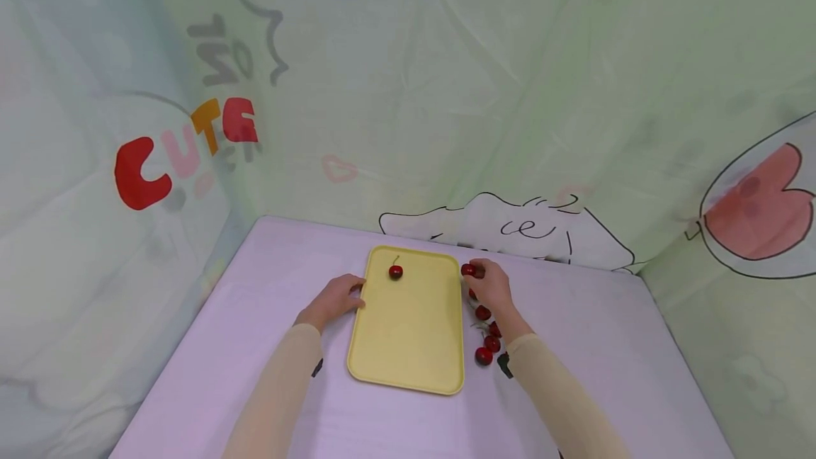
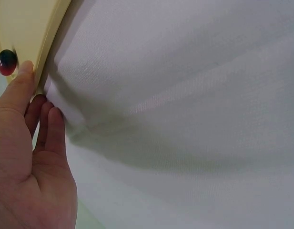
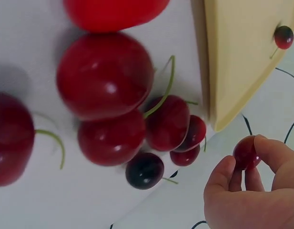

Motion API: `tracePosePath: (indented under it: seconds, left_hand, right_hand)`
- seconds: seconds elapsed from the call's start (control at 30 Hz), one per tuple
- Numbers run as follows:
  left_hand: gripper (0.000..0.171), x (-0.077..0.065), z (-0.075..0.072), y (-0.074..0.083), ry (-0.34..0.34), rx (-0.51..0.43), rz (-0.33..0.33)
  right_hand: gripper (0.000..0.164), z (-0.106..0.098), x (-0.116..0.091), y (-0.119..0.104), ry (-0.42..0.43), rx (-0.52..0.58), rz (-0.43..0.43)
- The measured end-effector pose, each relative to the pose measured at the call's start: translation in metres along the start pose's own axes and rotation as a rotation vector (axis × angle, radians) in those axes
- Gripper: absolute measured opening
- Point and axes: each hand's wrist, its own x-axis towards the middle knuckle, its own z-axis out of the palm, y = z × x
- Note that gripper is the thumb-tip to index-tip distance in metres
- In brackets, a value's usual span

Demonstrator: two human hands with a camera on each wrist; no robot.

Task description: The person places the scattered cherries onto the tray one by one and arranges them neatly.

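Cherry [image 3: 244, 150] in the right hand [image 1: 494, 287], pinched by thumb and fingers beside the yellow tray [image 1: 411, 331], near its far right corner, apparently just above the table [image 1: 574, 353]! Left hand [image 1: 334, 299] grips the left edge; a stemmed cherry [image 1: 396, 272] sits inside, loose cherries [image 1: 483, 312] along the right.

A pale lilac table [image 1: 593, 360] carries a yellow rectangular tray [image 1: 408, 335]; several dark red cherries [image 1: 492, 343], some with green stems, lie beside the tray's right edge.
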Motion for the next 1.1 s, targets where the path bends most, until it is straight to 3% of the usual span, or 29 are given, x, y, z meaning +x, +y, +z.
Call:
tracePosePath:
  seconds: [0.57, 0.87, 1.1]
  left_hand:
    - [0.05, -0.002, -0.001, 0.003, 0.001, 0.012, 0.003]
    - [0.05, -0.003, -0.002, 0.004, -0.003, 0.012, 0.004]
    - [0.051, -0.002, -0.002, 0.005, -0.01, 0.001, -0.014]
  right_hand:
    - [0.037, 0.041, 0.005, -0.024, -0.03, -0.024, -0.132]
    - [0.034, 0.072, 0.012, -0.019, -0.053, -0.093, -0.186]
    - [0.031, 0.078, 0.004, -0.03, -0.067, -0.073, -0.206]
